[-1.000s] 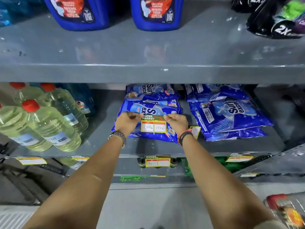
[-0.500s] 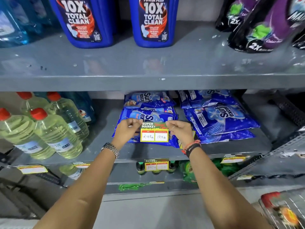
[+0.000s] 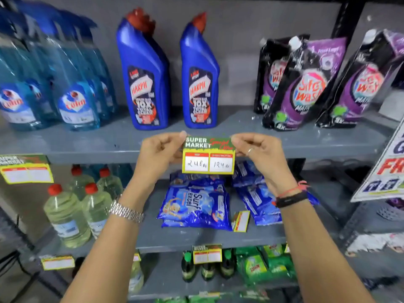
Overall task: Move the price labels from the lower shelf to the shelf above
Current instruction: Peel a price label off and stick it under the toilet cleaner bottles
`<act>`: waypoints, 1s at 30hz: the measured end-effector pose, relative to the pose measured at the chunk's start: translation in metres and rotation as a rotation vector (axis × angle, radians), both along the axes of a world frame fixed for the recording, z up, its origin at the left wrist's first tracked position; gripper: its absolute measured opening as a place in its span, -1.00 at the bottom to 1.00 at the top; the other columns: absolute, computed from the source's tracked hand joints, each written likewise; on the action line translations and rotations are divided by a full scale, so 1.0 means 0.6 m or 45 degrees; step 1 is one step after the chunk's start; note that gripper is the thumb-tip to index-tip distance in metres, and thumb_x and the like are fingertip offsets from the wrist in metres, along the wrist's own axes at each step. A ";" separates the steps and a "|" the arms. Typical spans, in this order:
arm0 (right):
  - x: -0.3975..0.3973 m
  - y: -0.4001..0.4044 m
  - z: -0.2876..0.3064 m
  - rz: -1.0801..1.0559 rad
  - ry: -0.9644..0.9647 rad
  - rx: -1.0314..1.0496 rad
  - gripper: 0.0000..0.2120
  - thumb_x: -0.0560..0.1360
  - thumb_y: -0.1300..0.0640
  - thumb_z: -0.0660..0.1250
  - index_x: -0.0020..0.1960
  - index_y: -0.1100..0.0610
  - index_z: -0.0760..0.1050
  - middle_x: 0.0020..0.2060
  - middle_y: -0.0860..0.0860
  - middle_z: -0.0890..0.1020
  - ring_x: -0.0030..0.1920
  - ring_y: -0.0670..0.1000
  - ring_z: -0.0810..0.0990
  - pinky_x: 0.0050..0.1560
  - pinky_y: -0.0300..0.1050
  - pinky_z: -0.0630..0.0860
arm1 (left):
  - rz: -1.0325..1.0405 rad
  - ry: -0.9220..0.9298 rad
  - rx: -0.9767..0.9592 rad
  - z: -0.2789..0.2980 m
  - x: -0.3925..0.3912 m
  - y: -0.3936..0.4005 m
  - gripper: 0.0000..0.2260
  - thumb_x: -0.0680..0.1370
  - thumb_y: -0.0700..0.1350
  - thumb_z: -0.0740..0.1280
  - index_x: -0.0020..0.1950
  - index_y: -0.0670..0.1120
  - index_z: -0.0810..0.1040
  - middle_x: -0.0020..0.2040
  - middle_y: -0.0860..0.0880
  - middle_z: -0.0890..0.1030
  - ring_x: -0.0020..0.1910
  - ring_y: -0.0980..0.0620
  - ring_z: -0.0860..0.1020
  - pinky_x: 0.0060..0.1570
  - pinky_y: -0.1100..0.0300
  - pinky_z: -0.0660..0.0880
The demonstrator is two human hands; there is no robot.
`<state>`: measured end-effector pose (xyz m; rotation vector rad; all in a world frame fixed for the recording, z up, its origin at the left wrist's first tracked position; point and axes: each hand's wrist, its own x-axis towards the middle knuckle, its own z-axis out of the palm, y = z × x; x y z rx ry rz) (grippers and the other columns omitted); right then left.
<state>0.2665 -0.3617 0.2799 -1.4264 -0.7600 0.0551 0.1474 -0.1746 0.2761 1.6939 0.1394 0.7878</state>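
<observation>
A yellow and green price label (image 3: 208,155) reading 248 and 124 hangs in front of the upper grey shelf's front edge (image 3: 87,153). My left hand (image 3: 160,150) pinches its top left corner and my right hand (image 3: 259,149) pinches its top right corner. Two blue Harpic bottles (image 3: 144,84) stand on that shelf just behind the label. Another label (image 3: 240,220) lies loose on the lower shelf (image 3: 196,239) beside the blue Surf Excel packs (image 3: 194,206).
A label (image 3: 26,169) hangs on the upper shelf edge at far left. Blue spray bottles (image 3: 54,84) stand at upper left and purple pouches (image 3: 306,84) at upper right. Clear bottles with red caps (image 3: 70,211) fill the lower shelf's left. More labels (image 3: 207,253) hang below.
Both hands have lifted the label from in front of the Surf Excel packs up to the front edge of the shelf above. The view has tilted upward.
</observation>
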 end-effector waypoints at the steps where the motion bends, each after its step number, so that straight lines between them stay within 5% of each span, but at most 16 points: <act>1: -0.002 0.004 0.025 0.000 -0.044 0.036 -0.94 0.42 0.18 0.41 -0.18 0.03 0.63 -0.37 -0.17 0.71 -0.32 -0.19 0.63 -0.26 -0.39 0.55 | 0.015 -0.044 0.049 0.026 0.000 0.004 -0.84 0.54 -0.01 0.33 -0.09 -0.02 0.67 -0.29 0.10 0.73 -0.31 0.18 0.66 -0.32 0.34 0.56; 9: -0.010 0.035 0.153 -0.012 -0.285 0.224 -0.87 0.41 0.19 0.42 -0.22 -0.03 0.64 -0.38 -0.19 0.71 -0.33 -0.20 0.64 -0.29 -0.39 0.55 | 0.052 -0.300 0.154 0.149 -0.007 0.021 -0.83 0.58 -0.16 0.28 -0.06 -0.19 0.64 -0.42 0.12 0.68 -0.45 0.22 0.62 -0.44 0.43 0.49; 14: -0.017 0.053 0.157 0.003 -0.291 0.213 -0.90 0.41 0.21 0.41 -0.20 0.02 0.63 -0.40 -0.20 0.70 -0.35 -0.21 0.63 -0.31 -0.41 0.53 | 0.134 -0.322 0.187 0.149 -0.016 0.046 -0.86 0.55 -0.10 0.33 -0.14 -0.04 0.67 -0.33 0.13 0.71 -0.33 0.17 0.67 -0.35 0.36 0.55; 21: -0.034 0.087 0.059 -0.051 -0.298 -0.077 -0.94 0.36 0.15 0.47 -0.19 0.01 0.66 -0.25 -0.06 0.71 -0.26 -0.19 0.63 -0.18 -0.37 0.53 | 0.415 -0.085 0.530 0.043 -0.056 0.098 -0.86 0.49 0.07 0.38 -0.22 0.11 0.68 -0.32 0.21 0.70 -0.32 0.36 0.59 -0.32 0.50 0.42; 24: -0.050 0.109 0.004 -0.106 -0.359 -0.257 -0.91 0.36 0.13 0.47 -0.25 -0.06 0.64 -0.29 -0.17 0.69 -0.27 -0.30 0.61 -0.19 -0.52 0.46 | 0.468 0.002 0.598 -0.017 -0.074 0.114 -0.86 0.47 0.11 0.38 -0.30 0.28 0.61 -0.30 0.40 0.64 -0.29 0.40 0.60 -0.32 0.52 0.42; 27: -0.053 0.128 -0.027 -0.255 -0.467 -0.310 -0.94 0.38 0.13 0.46 -0.24 -0.02 0.66 -0.33 -0.24 0.63 -0.23 -0.40 0.56 -0.20 -0.62 0.37 | 0.565 0.061 0.639 -0.048 -0.069 0.128 -0.88 0.45 0.18 0.36 -0.25 0.22 0.64 -0.37 0.40 0.62 -0.28 0.38 0.61 -0.26 0.40 0.50; 30: -0.052 0.140 -0.036 -0.346 -0.553 -0.351 -0.96 0.39 0.10 0.44 -0.20 -0.03 0.65 -0.29 -0.14 0.66 -0.08 -0.18 0.56 -0.04 -0.40 0.44 | 0.620 0.023 0.657 -0.060 -0.057 0.140 -0.81 0.44 0.17 0.36 -0.17 0.10 0.69 -0.33 0.36 0.62 -0.23 0.31 0.62 -0.16 0.22 0.59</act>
